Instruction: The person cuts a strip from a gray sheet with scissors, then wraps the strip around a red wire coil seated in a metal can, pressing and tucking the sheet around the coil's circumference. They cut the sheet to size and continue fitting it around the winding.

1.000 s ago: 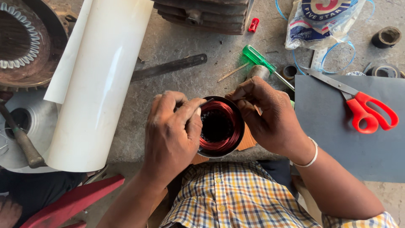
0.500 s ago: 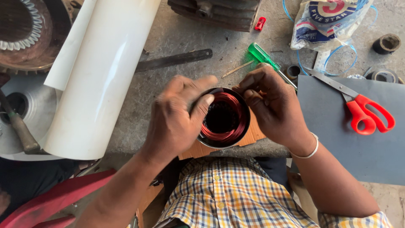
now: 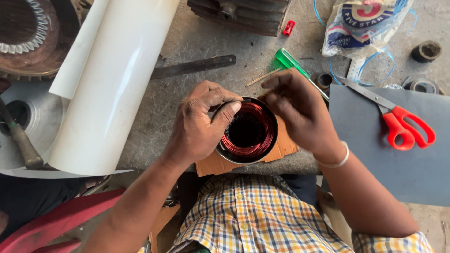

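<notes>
Left hand (image 3: 199, 124) pinches the stator (image 3: 247, 131) rim, thumb inside; right hand (image 3: 300, 110) curls over its far edge — grip unclear. Likely heavy, rigid — grip the steel shell, since the copper windings (image 3: 255, 117) scratch easily.

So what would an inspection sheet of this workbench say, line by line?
Surface: rough grey bench top, stained, with a dark grey sheet lying at the right.
Job's things: round stator with reddish copper windings, resting on a piece of brown cardboard.
Clutter: white paper roll, red-handled scissors, green-handled screwdriver, flat metal bar, plastic bag, hammer.
Hands: left hand grips the stator's rim, thumb over the edge; right hand hovers over its far side, fingers bent.
Cables: blue cord looped by the bag.
Surroundings: rusty motor housing at the left, red plastic seat below.
</notes>
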`<state>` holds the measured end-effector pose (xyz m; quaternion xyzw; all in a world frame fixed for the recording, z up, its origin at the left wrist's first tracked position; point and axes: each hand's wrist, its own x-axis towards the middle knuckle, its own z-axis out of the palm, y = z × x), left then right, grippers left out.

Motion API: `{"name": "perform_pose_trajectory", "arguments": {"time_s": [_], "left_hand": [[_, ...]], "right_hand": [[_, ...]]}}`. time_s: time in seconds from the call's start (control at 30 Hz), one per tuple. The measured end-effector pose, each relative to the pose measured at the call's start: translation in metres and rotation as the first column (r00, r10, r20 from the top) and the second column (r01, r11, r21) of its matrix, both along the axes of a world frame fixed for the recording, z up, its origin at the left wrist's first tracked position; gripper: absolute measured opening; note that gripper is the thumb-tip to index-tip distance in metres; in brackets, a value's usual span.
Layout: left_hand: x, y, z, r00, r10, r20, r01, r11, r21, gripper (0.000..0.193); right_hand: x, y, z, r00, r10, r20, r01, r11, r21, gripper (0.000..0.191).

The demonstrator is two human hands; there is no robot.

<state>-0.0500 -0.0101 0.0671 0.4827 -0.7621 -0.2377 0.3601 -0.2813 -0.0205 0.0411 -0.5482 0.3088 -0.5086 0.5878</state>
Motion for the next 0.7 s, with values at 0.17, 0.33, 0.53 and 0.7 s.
{"name": "perform_pose_trajectory", "arguments": {"time_s": [0.17, 0.33, 0.53, 0.7], "left_hand": [[-0.014, 0.018, -0.010, 0.890, 0.014, -0.456, 0.040, 0.993, 0.108, 0.032], [-0.031, 0.015, -0.025, 0.818, 0.121, -0.562, -0.081, 0.992, 0.096, 0.032], [0.004, -0.042, -0.036, 0.479, -0.091, -0.873, 0.561, 0.797, 0.225, 0.032], [0.009, -0.031, -0.032, 0.603, -0.014, -0.798, 0.545, 0.737, 0.399, 0.031]], "right_hand": [[0.011, -0.029, -0.013, 0.975, 0.220, -0.028, -0.218, 0.973, 0.071, 0.027], [0.024, -0.010, -0.017, 0.975, 0.169, 0.144, -0.191, 0.969, 0.154, 0.040], [0.037, 0.021, -0.015, 0.953, -0.092, 0.288, 0.026, 0.974, 0.223, 0.035], [0.007, -0.017, -0.024, 0.974, 0.123, 0.192, -0.171, 0.950, 0.261, 0.030]]}}
